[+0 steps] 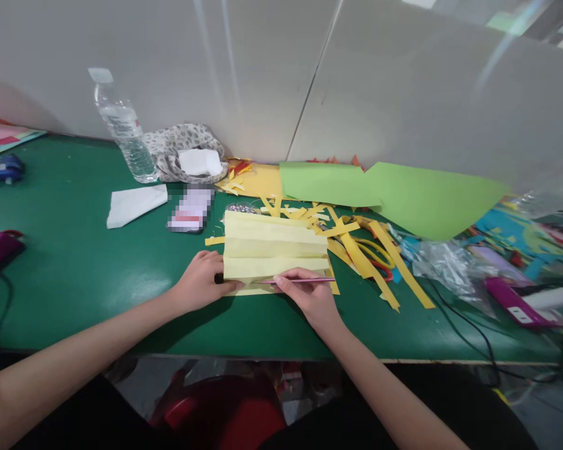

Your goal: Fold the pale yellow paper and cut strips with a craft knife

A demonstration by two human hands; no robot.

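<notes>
A pale yellow sheet of paper (276,236) with crosswise creases lies in front of me. My left hand (202,281) pinches its lower left edge, with the thumb on the paper and some fingers tucked out of sight. In my right hand (312,299) is a thin pinkish pencil (315,280), held almost level, its point to the left over the sheet's lower strip. I cannot tell whether the point touches the paper. Deeper yellow paper strips (356,250) lie just right of the sheet, partly over yellow-handled scissors (378,253).
Large green paper (431,194) leans along the wall. At left are a water bottle (126,134), a patterned cloth (187,140), a phone (191,209) and a white tissue (136,205). Clear plastic (450,269), a purple device (520,306) and black cables (469,340) lie right.
</notes>
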